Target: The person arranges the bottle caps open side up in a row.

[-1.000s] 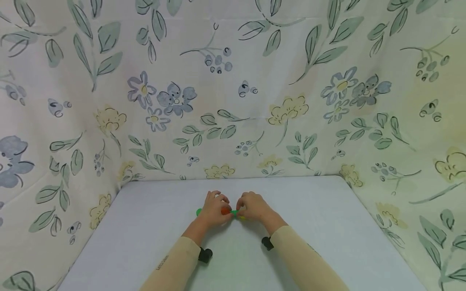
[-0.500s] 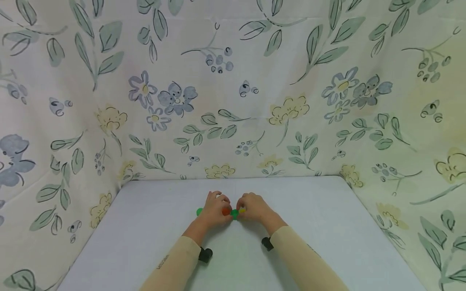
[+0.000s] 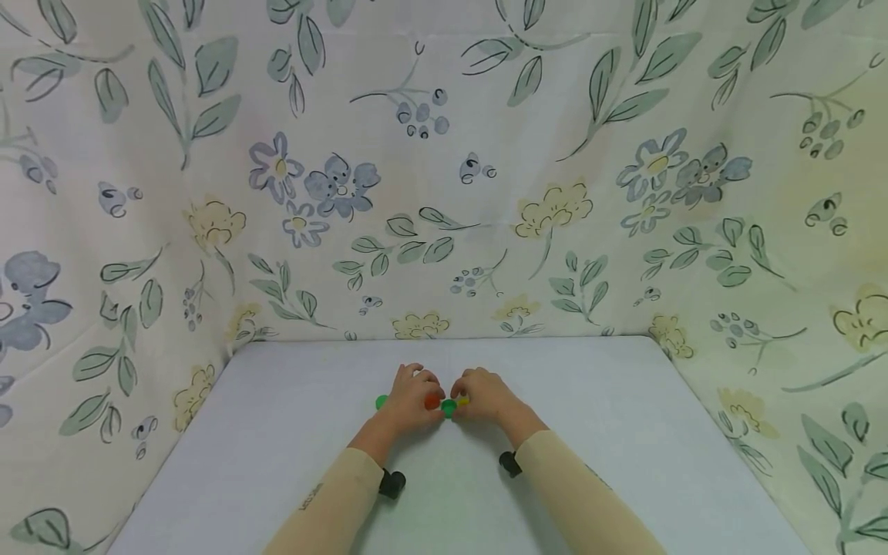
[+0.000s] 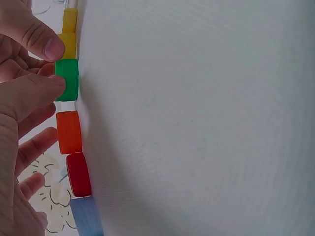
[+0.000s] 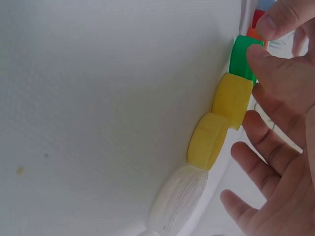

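A green bottle cap (image 3: 449, 408) sits between the two hands, on the table. My left hand (image 3: 408, 402) pinches it from the left, its thumb (image 4: 55, 87) on the cap's near side. From the other side my right hand (image 3: 484, 395) also pinches it, the thumb (image 5: 257, 51) lying over its edge. Beside it in the left wrist view come an orange cap (image 4: 69, 132), a red cap (image 4: 78, 174) and a blue cap (image 4: 87, 216). Toward the right hand, two yellow caps (image 5: 234, 101) and a clear cap (image 5: 179, 196) continue the row. Fingers hide parts of the row.
Another green cap (image 3: 381, 402) shows just left of the left hand. The white table (image 3: 305, 432) ends at a back edge against a floral cloth (image 3: 430, 185). Black wrist cameras (image 3: 393, 485) stick out under the sleeves.
The green cap between the hands has turned so its round face shows in the head view; a yellow cap now shows higher beside it. Both hands stay nearly in place.
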`<act>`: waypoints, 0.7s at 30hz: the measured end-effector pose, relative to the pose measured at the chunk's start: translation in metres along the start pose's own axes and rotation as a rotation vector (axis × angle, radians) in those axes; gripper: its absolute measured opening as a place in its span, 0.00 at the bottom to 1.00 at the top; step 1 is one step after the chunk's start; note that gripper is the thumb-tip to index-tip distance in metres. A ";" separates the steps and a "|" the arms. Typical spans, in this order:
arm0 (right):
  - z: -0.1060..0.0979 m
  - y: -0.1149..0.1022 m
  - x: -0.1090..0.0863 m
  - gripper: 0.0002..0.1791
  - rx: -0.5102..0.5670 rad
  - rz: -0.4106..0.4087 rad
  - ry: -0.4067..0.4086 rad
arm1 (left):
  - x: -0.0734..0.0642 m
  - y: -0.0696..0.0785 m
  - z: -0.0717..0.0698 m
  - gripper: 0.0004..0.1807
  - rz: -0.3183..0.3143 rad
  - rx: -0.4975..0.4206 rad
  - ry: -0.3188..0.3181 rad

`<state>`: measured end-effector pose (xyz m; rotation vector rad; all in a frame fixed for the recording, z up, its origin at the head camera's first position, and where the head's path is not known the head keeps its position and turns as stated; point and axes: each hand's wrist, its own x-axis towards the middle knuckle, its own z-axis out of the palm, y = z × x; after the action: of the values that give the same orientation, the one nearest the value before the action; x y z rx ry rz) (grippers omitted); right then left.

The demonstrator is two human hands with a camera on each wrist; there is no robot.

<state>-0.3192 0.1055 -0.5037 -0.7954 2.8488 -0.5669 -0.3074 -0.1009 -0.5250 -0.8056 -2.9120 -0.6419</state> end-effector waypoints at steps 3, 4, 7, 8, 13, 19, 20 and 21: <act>0.000 -0.001 0.000 0.12 0.009 -0.002 -0.004 | 0.000 -0.001 0.000 0.12 0.008 0.006 0.002; 0.000 -0.001 0.000 0.12 0.014 -0.001 -0.005 | -0.001 -0.001 0.000 0.12 0.008 0.006 0.002; 0.000 -0.001 0.001 0.13 0.012 -0.005 -0.004 | -0.001 -0.002 0.000 0.12 0.010 0.012 0.020; 0.000 -0.002 0.001 0.13 0.006 -0.002 -0.003 | -0.002 -0.003 -0.001 0.12 0.009 0.012 0.030; 0.001 -0.001 0.003 0.17 -0.011 0.009 -0.006 | -0.002 -0.005 -0.003 0.12 0.029 0.015 0.094; 0.002 -0.002 0.005 0.16 -0.036 -0.015 0.016 | -0.004 -0.008 -0.004 0.12 -0.021 0.028 0.092; 0.002 -0.003 0.005 0.15 -0.043 -0.017 0.023 | -0.004 -0.008 -0.005 0.13 -0.037 0.029 0.085; 0.001 -0.004 0.005 0.15 -0.048 -0.017 0.030 | -0.005 -0.008 -0.006 0.14 -0.056 0.032 0.070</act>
<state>-0.3217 0.0991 -0.5036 -0.8268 2.8955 -0.5192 -0.3073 -0.1120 -0.5238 -0.6862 -2.8827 -0.6126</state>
